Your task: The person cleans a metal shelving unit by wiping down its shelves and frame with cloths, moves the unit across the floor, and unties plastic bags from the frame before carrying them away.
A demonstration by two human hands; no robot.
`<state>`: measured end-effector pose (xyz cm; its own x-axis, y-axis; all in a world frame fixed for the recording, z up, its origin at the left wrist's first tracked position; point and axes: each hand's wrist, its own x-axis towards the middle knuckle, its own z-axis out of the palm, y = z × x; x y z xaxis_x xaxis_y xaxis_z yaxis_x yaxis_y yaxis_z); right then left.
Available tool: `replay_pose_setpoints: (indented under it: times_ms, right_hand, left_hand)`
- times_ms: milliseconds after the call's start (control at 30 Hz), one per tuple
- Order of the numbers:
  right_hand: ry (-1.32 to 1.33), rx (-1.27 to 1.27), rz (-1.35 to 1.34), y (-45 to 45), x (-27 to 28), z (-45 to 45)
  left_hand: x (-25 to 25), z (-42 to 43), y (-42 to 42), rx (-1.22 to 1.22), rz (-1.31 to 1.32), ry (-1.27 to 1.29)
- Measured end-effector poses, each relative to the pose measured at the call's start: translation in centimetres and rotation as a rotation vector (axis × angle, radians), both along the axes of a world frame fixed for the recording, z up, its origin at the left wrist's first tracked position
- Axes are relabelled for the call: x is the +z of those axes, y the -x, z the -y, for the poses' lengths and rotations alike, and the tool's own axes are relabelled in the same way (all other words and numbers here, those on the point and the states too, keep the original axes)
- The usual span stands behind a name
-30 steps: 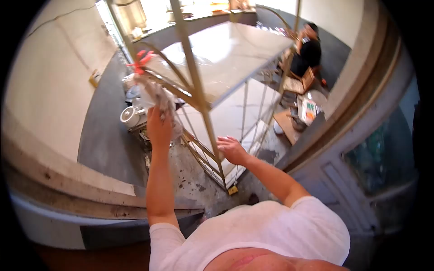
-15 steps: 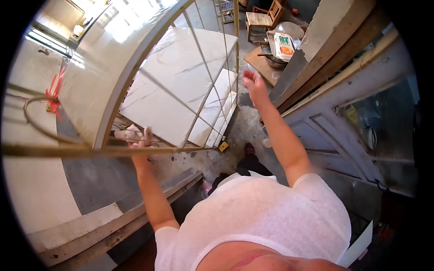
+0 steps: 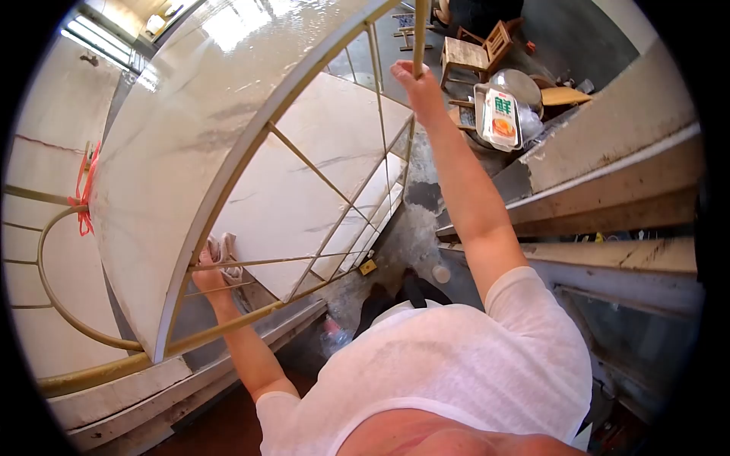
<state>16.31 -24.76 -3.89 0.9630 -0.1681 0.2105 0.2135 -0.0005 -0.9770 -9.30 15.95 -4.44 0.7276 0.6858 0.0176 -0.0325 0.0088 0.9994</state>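
Observation:
In the head view a gold metal railing (image 3: pixel 334 190) with thin crossing bars stands in front of me. My right hand (image 3: pixel 418 93), arm stretched forward, is closed around an upright post (image 3: pixel 420 42) of this railing. My left hand (image 3: pixel 209 277) is down at the lower left, among the bars, closed on a crumpled pale rag (image 3: pixel 222 249). Its fingers are partly hidden by the cloth and a bar. Just beside it runs the edge of a glossy, marble-patterned surface (image 3: pixel 175 144). Behind the bars lies a white marbled slab (image 3: pixel 304 167).
A red ribbon (image 3: pixel 85 186) is tied at the railing's left loop. Beyond my right hand are a wooden chair (image 3: pixel 475 55) and a white printed package (image 3: pixel 498 114). Wooden boards (image 3: pixel 608 197) flank my right side. A small yellow box (image 3: pixel 368 267) lies on the floor.
My right hand has gone from empty air up to the railing post and closed on it. My left hand, with the rag, has shifted left and lower. The whole view has tilted.

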Motion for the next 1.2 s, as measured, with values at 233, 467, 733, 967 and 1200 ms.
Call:
replay_pose_setpoints:
  times_ms: [233, 467, 733, 967, 1200]
  right_hand:
    - [-0.107, 0.124, -0.045, -0.6, -4.1, 0.2]
    - [-0.219, 0.194, -0.145, -2.5, -6.7, 2.5]
    - [-0.237, 0.099, -0.135, -1.7, -4.9, 1.4]
    - [-0.251, 0.005, -0.110, -1.1, -3.9, 0.1]
    - [-0.288, 0.061, -0.108, -1.0, -5.5, 1.2]
  left_hand:
    - [-2.8, -3.5, 0.2, 0.016, 0.002, -0.091]
    - [-3.0, -3.3, 3.3, 0.127, -0.043, -0.092]
    - [-3.5, -5.8, 6.7, 0.338, -0.005, -0.065]
    - [-3.8, -11.1, 3.2, 0.278, 0.045, 0.004]
    - [-4.9, -12.8, 1.8, 0.197, 0.061, 0.070]
